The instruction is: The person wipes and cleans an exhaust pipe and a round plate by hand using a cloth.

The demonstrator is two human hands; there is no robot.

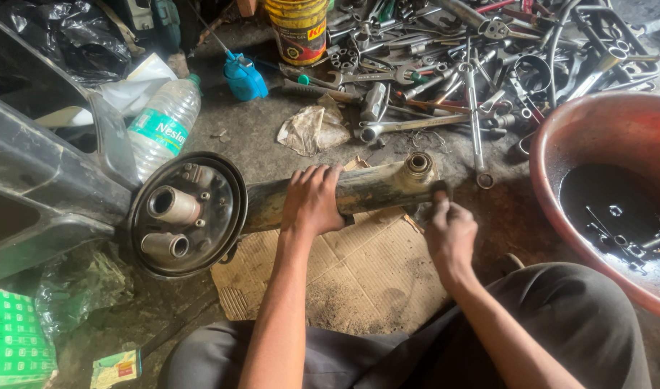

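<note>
Our left hand (pixel 312 198) clamps over the greasy axle tube (pixel 358 191), which lies across flattened cardboard (pixel 358 274) on the floor, brake drum plate (pixel 188 214) at its far end. Right hand (pixel 451 234) pinches something small at the tube's bushing end (pixel 418 164); we judge steady downward pressure keeps it from rolling.

Dull olive-brown metal arm (pixel 366 189) with a dark grey round plate (pixel 189 214); tan cardboard (pixel 358 270) beneath; reddish-brown basin (pixel 603 130) holding black oil; blue oil can (pixel 245 78); yellow bucket (pixel 298 29); green checked box (pixel 13 338).
</note>
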